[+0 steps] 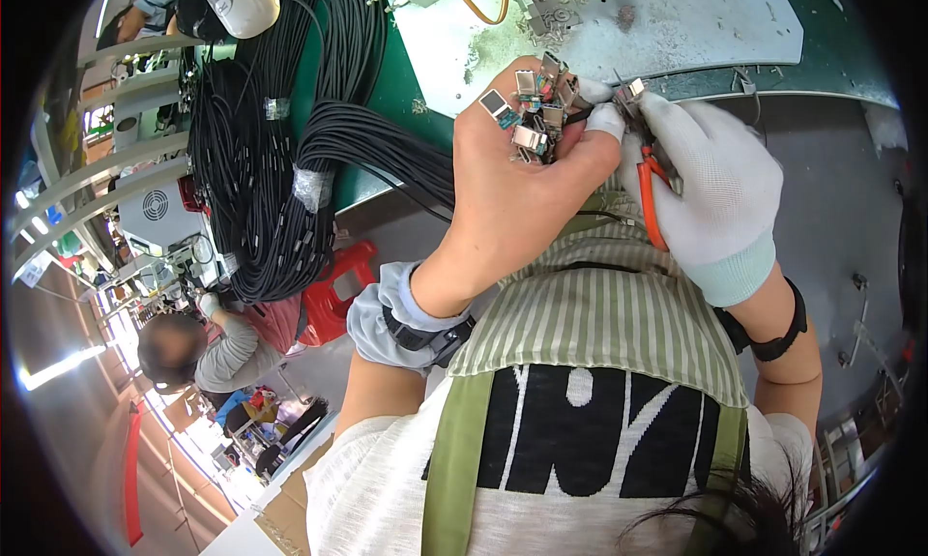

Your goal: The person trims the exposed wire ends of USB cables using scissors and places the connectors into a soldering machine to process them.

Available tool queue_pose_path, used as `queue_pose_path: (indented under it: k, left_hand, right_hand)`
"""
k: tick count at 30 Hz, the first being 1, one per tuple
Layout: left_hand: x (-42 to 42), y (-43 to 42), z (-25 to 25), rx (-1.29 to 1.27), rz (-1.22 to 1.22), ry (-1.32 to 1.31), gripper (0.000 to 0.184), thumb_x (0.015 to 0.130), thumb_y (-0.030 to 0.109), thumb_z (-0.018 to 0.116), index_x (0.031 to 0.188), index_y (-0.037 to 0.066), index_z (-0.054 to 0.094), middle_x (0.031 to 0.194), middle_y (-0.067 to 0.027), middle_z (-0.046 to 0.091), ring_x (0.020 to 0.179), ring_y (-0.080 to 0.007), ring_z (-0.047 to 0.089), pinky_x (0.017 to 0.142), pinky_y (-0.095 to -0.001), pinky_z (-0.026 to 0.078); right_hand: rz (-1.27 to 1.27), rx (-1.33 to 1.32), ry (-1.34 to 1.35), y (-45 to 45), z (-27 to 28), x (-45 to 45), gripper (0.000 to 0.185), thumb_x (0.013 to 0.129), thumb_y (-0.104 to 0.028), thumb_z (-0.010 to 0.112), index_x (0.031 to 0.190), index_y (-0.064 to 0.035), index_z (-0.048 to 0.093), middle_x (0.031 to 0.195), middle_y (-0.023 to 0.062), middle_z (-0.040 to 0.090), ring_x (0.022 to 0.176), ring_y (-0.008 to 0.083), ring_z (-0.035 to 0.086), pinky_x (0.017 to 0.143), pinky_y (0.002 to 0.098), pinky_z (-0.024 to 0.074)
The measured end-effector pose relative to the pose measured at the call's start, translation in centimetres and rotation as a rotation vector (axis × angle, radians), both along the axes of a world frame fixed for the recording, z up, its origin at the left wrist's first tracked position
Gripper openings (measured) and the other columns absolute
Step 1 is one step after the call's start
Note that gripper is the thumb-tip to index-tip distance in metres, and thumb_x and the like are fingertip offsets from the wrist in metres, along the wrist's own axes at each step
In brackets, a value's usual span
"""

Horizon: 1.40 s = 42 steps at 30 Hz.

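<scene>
My left hand [517, 184] is closed around a bunch of black cables whose metal connectors [530, 140] with small green boards stick up above the fist. White covers sit on its thumb and a fingertip. My right hand [720, 164], in a white glove, is closed on orange-handled pliers [649, 200]. One single connector [633, 89] shows at the right fingertips, beside the pliers' dark jaws; whether the jaws touch it I cannot tell. Both hands meet in front of my striped green apron [599, 314].
Thick bundles of black cable [261, 179] lie on the green table at left. A white board [619, 34] carries scattered small metal bits. A red stool [338, 290] stands below the table. Another person [227, 353] sits at far left near machines.
</scene>
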<state>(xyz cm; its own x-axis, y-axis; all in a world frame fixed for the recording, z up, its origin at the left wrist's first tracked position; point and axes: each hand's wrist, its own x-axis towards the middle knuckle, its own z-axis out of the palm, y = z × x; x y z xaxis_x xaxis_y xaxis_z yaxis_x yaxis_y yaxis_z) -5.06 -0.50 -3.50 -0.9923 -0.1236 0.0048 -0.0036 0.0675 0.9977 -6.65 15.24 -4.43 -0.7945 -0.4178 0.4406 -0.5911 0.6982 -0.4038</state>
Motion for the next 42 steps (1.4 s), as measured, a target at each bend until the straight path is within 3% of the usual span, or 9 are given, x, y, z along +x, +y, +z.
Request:
queue_pose_path:
  k: [4, 7, 8, 11, 16, 22, 24, 38, 42]
  left_hand:
    - [-0.4, -1.2, -0.5, 0.038, -0.084, -0.176, 0.013, 0.077, -0.002, 0.068, 0.088, 0.001, 0.061, 0.07, 0.0042, 0.055, 0.059, -0.0013, 0.048, 0.05, -0.0177, 0.036]
    - [-0.3, -1.5, -0.4, 0.094, -0.085, -0.219, 0.012, 0.078, 0.0, 0.068, 0.087, 0.002, 0.061, 0.067, 0.0046, 0.055, 0.055, -0.0008, 0.046, 0.047, -0.0175, 0.032]
    - [-0.2, -1.5, -0.4, 0.122, -0.085, -0.24, 0.011, 0.078, 0.001, 0.068, 0.086, 0.002, 0.061, 0.066, 0.0047, 0.054, 0.053, -0.0006, 0.045, 0.045, -0.0174, 0.03]
    - [-0.2, -2.3, -1.0, -0.023, -0.048, -0.239, 0.008, 0.081, 0.003, 0.065, 0.086, 0.002, 0.06, 0.065, 0.0045, 0.052, 0.051, -0.0008, 0.041, 0.044, -0.0173, 0.028]
    - [-3.0, -7.4, -3.2, 0.313, 0.064, -0.309, 0.006, 0.081, 0.002, 0.059, 0.08, 0.003, 0.054, 0.062, 0.0044, 0.045, 0.051, -0.0037, 0.037, 0.046, -0.0205, 0.03]
    - [-7.8, -7.3, -3.4, 0.47, -0.159, -0.296, 0.01, 0.082, 0.0, 0.059, 0.084, 0.005, 0.051, 0.064, 0.0025, 0.044, 0.05, -0.0063, 0.035, 0.044, -0.0224, 0.028]
    - [-8.7, -7.1, -3.2, 0.48, -0.201, -0.303, 0.011, 0.082, -0.001, 0.06, 0.084, 0.005, 0.051, 0.064, 0.002, 0.045, 0.05, -0.0064, 0.037, 0.044, -0.0226, 0.029]
    - [-8.3, -6.7, -1.4, -0.059, -0.156, -0.247, 0.026, 0.074, 0.008, 0.072, 0.093, -0.003, 0.057, 0.064, -0.0017, 0.055, 0.051, -0.0076, 0.049, 0.044, -0.0222, 0.038]
    - [-8.3, -6.3, -1.2, -0.162, -0.135, -0.22, 0.022, 0.073, 0.007, 0.072, 0.088, -0.003, 0.06, 0.067, -0.001, 0.058, 0.055, -0.0062, 0.049, 0.048, -0.0221, 0.04]
  right_hand:
    - [0.06, -0.379, -0.521, -0.2, 0.3, 0.4, 0.013, 0.08, -0.012, 0.063, 0.092, -0.0067, 0.064, 0.067, 0.0094, 0.06, 0.053, 0.0256, 0.056, 0.051, 0.0277, 0.0439]
    - [0.172, -0.791, -1.394, 0.5, 1.2, -0.2, 0.012, 0.083, -0.014, 0.062, 0.089, -0.0036, 0.063, 0.062, 0.0105, 0.056, 0.051, 0.0232, 0.055, 0.049, 0.0298, 0.0425]
    - [0.172, -0.789, -1.396, 0.5, 0.8, -0.1, 0.012, 0.083, -0.014, 0.062, 0.089, -0.0036, 0.063, 0.062, 0.0105, 0.056, 0.051, 0.0232, 0.055, 0.049, 0.0298, 0.0425]
    - [0.245, -0.24, -0.502, 0.2, -1.1, 0.4, 0.019, 0.087, -0.017, 0.057, 0.095, -0.0003, 0.062, 0.057, 0.0051, 0.054, 0.046, 0.0063, 0.049, 0.047, 0.0217, 0.0411]
    - [0.036, -0.498, -0.667, 0.9, -1.7, -2.0, 0.021, 0.088, -0.019, 0.059, 0.079, -0.0002, 0.059, 0.054, 0.0066, 0.05, 0.046, 0.0112, 0.053, 0.045, 0.0297, 0.0405]
    - [0.162, -0.502, -0.96, -2.6, 0.6, -9.0, 0.025, 0.092, -0.021, 0.052, 0.096, 0.0017, 0.06, 0.052, 0.0, 0.046, 0.04, 0.0072, 0.045, 0.046, 0.023, 0.0424]
    - [0.195, -0.618, -1.146, -3.1, 0.4, -10.9, 0.026, 0.087, -0.022, 0.06, 0.081, 0.003, 0.059, 0.056, 0.0059, 0.055, 0.043, 0.0119, 0.053, 0.042, 0.0254, 0.0429]
    - [0.489, -0.835, -1.361, -1.3, -0.3, -12.8, 0.027, 0.086, -0.021, 0.064, 0.077, 0.0048, 0.06, 0.059, 0.0085, 0.06, 0.043, 0.0133, 0.057, 0.038, 0.0245, 0.0424]
    - [0.378, -0.609, -1.355, -1.6, 1.8, -13.0, 0.027, 0.086, -0.017, 0.061, 0.068, 0.0036, 0.06, 0.055, 0.0086, 0.059, 0.041, 0.0137, 0.055, 0.038, 0.0254, 0.0416]
